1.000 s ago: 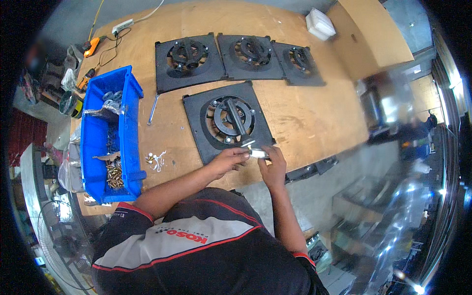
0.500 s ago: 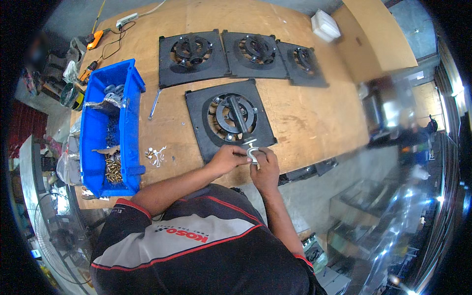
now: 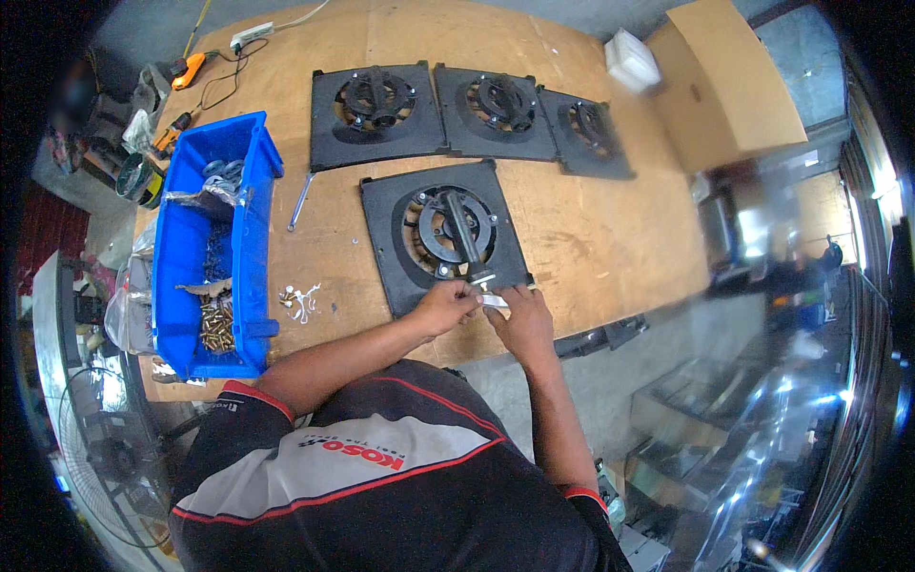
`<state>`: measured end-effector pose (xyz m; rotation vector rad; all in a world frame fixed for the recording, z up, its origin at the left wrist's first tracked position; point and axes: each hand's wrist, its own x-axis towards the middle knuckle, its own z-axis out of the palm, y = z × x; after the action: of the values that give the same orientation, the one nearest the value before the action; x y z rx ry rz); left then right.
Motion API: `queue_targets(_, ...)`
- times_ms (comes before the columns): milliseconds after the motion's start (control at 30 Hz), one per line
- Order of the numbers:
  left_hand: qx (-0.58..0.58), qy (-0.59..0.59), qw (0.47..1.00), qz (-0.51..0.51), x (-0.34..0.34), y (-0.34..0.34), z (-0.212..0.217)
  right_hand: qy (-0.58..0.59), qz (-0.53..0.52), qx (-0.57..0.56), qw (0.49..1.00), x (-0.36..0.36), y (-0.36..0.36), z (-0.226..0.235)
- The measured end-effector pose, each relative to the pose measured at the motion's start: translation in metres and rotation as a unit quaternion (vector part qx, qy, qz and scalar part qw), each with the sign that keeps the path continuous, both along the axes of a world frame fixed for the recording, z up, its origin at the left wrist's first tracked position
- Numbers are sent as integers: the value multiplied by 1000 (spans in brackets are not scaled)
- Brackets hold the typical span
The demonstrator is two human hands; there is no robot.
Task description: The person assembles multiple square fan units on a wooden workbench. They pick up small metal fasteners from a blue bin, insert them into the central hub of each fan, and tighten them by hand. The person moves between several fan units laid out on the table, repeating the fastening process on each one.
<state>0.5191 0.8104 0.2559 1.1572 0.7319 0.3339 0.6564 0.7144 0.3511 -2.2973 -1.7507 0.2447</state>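
A silver, ring-shaped metal piece (image 3: 494,299) is held between my two hands at the table's front edge. The fingertips of my left hand (image 3: 446,310) pinch its left side. My right hand (image 3: 524,319) grips it from the right, fingers curled over the top. It lies almost edge-on, just below a thin light disc (image 3: 483,279) at the near end of a black burner tube (image 3: 461,224). That tube crosses a round black burner in a square black stove plate (image 3: 386,234). Fingers hide whether the ring touches the tube's fitting.
To the left stands a blue bin (image 3: 259,286) with brass fittings (image 3: 216,329) in its near compartment. A wrench (image 3: 301,202) lies between bin and plates. Three similar plates (image 3: 329,143) line the back. A drill (image 3: 173,132), a white foam box (image 3: 631,59) and cardboard (image 3: 724,86) sit farther out.
The ring has tipped from showing its round face to nearly edge-on. My right hand has shifted slightly right, its fingers now over the ring. My left hand keeps its pinch.
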Motion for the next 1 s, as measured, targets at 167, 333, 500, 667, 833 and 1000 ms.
queue_targets(167,72,19,996,39,2,-8,9,-13,32,4,999,24,10,-11)
queue_targets(333,-7,20,994,106,3,-14,11,19,46,-29,998,40,24,-20)
queue_targets(500,-50,29,992,116,7,-13,6,114,-3,-81,990,43,38,-11)
queue_targets(667,-119,27,984,130,11,-15,-6,139,-1,-76,987,51,41,-26)
queue_targets(833,-160,15,981,112,10,-14,-11,189,8,-86,978,59,42,-32)
queue_targets(1000,-178,6,979,100,12,-14,-16,187,22,-86,978,61,42,-29)
